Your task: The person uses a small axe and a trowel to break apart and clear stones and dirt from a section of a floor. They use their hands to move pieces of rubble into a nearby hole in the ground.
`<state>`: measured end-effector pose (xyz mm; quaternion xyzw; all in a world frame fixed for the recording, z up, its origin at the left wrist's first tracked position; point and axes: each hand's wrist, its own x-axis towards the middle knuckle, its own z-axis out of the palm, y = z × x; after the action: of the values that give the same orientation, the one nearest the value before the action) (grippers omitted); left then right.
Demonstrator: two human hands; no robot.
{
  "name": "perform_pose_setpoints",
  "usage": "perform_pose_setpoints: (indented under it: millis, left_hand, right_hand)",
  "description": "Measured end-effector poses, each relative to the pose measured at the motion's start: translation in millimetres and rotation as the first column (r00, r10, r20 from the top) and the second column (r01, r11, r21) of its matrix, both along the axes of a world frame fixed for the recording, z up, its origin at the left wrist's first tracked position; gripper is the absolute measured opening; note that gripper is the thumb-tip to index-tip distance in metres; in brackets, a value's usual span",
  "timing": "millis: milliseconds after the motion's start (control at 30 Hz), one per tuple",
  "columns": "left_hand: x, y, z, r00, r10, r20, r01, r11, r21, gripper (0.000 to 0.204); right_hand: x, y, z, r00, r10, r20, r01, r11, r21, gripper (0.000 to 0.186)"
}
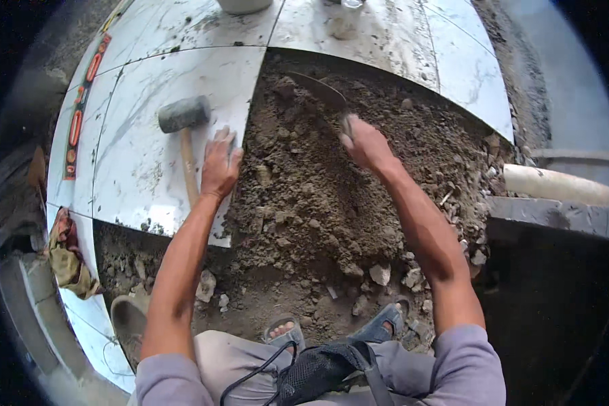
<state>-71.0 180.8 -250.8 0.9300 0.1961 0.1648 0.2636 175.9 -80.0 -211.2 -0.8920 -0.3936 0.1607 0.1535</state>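
White floor tiles (358, 34) are framing a bed of loose brown soil (304, 203), the material being worked, which is lying between the person's two arms. It is looking lumpy, so working it well is probably calling for short, even strokes, with clods being broken and hollows being filled. At the left, a marbled tile (149, 149) is bordering the soil; its edge is likely needing care, since a knock could be chipping it. A dark-headed mallet (184, 114) is lying on that tile, clear of the trowel. The left hand (220, 166) is resting beside the tile's right edge, fingers slightly spread, its grip loose and having hold of nothing; light pressure is probably serving best there. The right hand (369, 143) is holding a trowel (336, 98) by its handle, the grip wrapped closed. The blade is pointing toward the far left corner, though its depth is not showing. A pale stone (380, 273) is lying near the feet; such lumps are probably worth removing.
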Motion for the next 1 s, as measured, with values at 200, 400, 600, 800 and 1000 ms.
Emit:
perform_pose_setpoints:
  millis: [200,400,600,800,1000]
  left_hand:
    - [0.2,2.4,2.8,1.0,-0.024,-0.001,0.024,1.0,0.002,0.05]
    - [-0.7,1.5,0.2,1.0,-0.008,0.002,0.008,1.0,0.009,0.05]
    - [-1.1,2.5,-1.1,1.0,-0.014,0.007,0.014,1.0,0.013,0.05]
    - [-1.5,0.7,0.4,1.0,-0.017,0.018,0.016,1.0,0.024,0.049]
    - [-1.2,0.3,2.3,1.0,-0.004,0.02,0.004,1.0,0.03,0.049]
  right_hand:
    - [14.0,6.4,16.4,0.966,0.26,-0.011,-0.258,0.963,0.071,0.026]
    - [-13.4,-73.4,56.7,0.973,0.142,-0.18,-0.135,0.989,0.055,0.036]
    - [-7.8,-55.4,64.6,0.801,0.434,-0.413,-0.556,0.794,-0.245,0.03]
    - [75.6,-29.0,43.1,0.948,0.297,-0.117,-0.317,0.917,-0.24,0.04]
    - [48.5,-9.0,61.1,0.982,0.183,0.037,-0.18,0.98,-0.08,0.036]
